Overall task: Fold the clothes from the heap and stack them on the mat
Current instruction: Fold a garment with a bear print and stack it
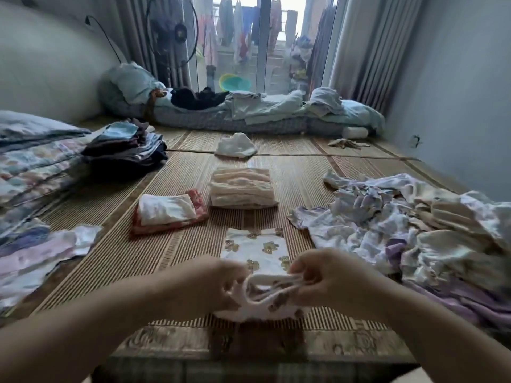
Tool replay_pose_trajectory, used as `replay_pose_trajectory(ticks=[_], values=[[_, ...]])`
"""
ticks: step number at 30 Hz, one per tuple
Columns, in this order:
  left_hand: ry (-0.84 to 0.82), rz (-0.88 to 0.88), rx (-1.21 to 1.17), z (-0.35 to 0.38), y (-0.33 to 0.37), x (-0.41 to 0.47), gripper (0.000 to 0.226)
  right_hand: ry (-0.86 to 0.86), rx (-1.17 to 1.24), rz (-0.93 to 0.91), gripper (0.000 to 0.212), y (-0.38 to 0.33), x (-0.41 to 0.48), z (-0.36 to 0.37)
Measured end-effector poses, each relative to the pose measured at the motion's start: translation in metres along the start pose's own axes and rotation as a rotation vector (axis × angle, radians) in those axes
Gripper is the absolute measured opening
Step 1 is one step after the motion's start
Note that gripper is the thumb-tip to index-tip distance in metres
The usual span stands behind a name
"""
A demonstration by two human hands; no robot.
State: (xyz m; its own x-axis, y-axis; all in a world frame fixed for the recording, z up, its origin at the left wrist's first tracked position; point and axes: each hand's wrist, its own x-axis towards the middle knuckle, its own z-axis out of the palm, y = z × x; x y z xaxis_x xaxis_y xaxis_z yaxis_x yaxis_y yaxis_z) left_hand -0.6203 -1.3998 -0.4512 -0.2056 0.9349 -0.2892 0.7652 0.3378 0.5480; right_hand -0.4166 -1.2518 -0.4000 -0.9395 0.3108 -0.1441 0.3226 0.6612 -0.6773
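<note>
**Both hands [226, 283] [320, 277] held a small printed garment [257, 250] on the mat [110, 217]**

The woven mat covered the floor in front of the person. On its right side sprawled the heap [414, 230] of unfolded clothes, pale and lilac. A dark stack [124, 150] sat at the far left. A cream stack [243, 189] stood near the middle, with a smaller white and red stack [168, 211] just beside it on the left. Nearest the person, the white garment with brown prints lay flat on the mat between the stacks and the heap. Its near edge was lifted. The left hand gripped that edge with curled fingers, and the right hand pinched its banded rim between thumb and fingers
</note>
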Motion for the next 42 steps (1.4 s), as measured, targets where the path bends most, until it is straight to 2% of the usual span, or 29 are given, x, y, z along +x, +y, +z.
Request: replay_pose_trajectory(ticks=[2,3,5,7,8,11,13,14,17,19,21,24,26,28,33,36,39,42], values=[[-0.248,-0.078,-0.503,0.034,-0.008,-0.012,0.016,-0.140,0.093,0.069,0.016,0.017,-0.012,0.026],[-0.284,-0.131,-0.670,0.045,-0.012,-0.011,0.024,-0.188,0.138,0.096,0.016,0.023,-0.015,0.035],[-0.341,-0.108,-0.819,0.059,-0.021,-0.014,0.027,-0.220,0.225,0.130,0.014,0.029,-0.017,0.047],[-0.352,-0.049,-0.806,0.057,-0.021,-0.019,0.017,-0.187,0.308,0.134,0.019,0.030,-0.013,0.051],[-0.307,-0.029,-0.739,0.053,-0.024,-0.017,0.015,-0.144,0.357,0.140,0.023,0.030,-0.007,0.052],[-0.032,0.045,-0.382,0.036,-0.028,-0.005,0.012,0.034,0.459,0.200,0.020,0.035,0.020,0.049],[0.082,0.016,-0.331,0.026,-0.030,0.005,0.018,0.145,0.483,0.257,0.019,0.040,0.042,0.047],[0.115,-0.007,-0.280,0.024,-0.031,0.008,0.028,0.199,0.485,0.296,0.023,0.043,0.052,0.047],[0.196,-0.021,-0.076,0.028,-0.043,0.015,0.061,0.359,0.259,0.352,0.039,0.058,0.066,0.056],[0.177,0.065,0.020,0.034,-0.047,0.014,0.067,0.410,0.030,0.273,0.038,0.071,0.059,0.068],[0.077,0.170,0.093,0.039,-0.046,0.011,0.068,0.353,-0.113,0.114,0.037,0.083,0.043,0.081],[-0.039,0.241,0.310,0.053,-0.051,0.009,0.075,0.070,-0.346,-0.101,0.064,0.099,0.028,0.096],[-0.050,0.218,0.373,0.061,-0.060,0.008,0.078,-0.026,-0.394,-0.111,0.078,0.110,0.027,0.100],[-0.019,0.220,0.377,0.068,-0.068,0.006,0.069,-0.003,-0.409,-0.111,0.072,0.117,0.030,0.099],[0.170,0.279,0.402,0.076,-0.071,0.005,0.042,0.172,-0.358,-0.226,0.030,0.123,0.027,0.090],[0.250,0.241,0.305,0.062,-0.065,-0.001,0.042,0.167,-0.027,-0.084,0.017,0.113,0.022,0.084],[0.211,0.138,-0.048,0.047,-0.061,-0.008,0.020,0.159,0.294,-0.002,0.017,0.095,0.024,0.075],[0.258,0.076,-0.260,0.029,-0.054,0.001,0.022,0.163,0.454,0.060,0.034,0.082,0.037,0.056]])
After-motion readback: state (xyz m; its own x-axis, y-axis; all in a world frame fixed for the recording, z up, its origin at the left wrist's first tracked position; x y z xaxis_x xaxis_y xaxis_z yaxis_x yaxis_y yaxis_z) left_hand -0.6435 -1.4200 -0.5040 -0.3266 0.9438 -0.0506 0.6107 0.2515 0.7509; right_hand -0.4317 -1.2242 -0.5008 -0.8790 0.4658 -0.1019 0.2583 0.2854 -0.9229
